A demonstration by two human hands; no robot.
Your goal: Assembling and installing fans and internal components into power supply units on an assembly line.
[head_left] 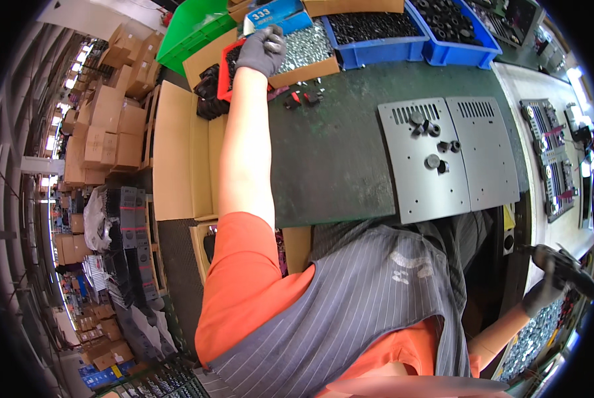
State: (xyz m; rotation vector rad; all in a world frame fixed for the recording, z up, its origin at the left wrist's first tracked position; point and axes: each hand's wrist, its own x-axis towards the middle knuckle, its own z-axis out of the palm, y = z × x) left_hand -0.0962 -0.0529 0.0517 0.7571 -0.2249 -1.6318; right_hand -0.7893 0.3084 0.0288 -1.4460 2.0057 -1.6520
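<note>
My left hand (262, 52), in a grey glove, is closed above the red bin (224, 79) and the open carton of small shiny metal parts (308, 50). Whatever its curled fingers may hold is hidden. Far to the right, my right hand (541, 296), gloved too, grips a dark power screwdriver (568, 270). Two grey metal panels (432, 189) with slots and small holes lie side by side at the bench's near edge. Several black knob-like parts (432, 161) rest on the left panel.
Blue bins (376, 52) of black parts line the bench's far side, with a green crate (194, 33) at left. Small red-and-black pieces (301, 99) lie on the dark green bench top (330, 159). An open cardboard box (177, 152) adjoins its left edge. Stacked cartons (104, 132) stand beyond.
</note>
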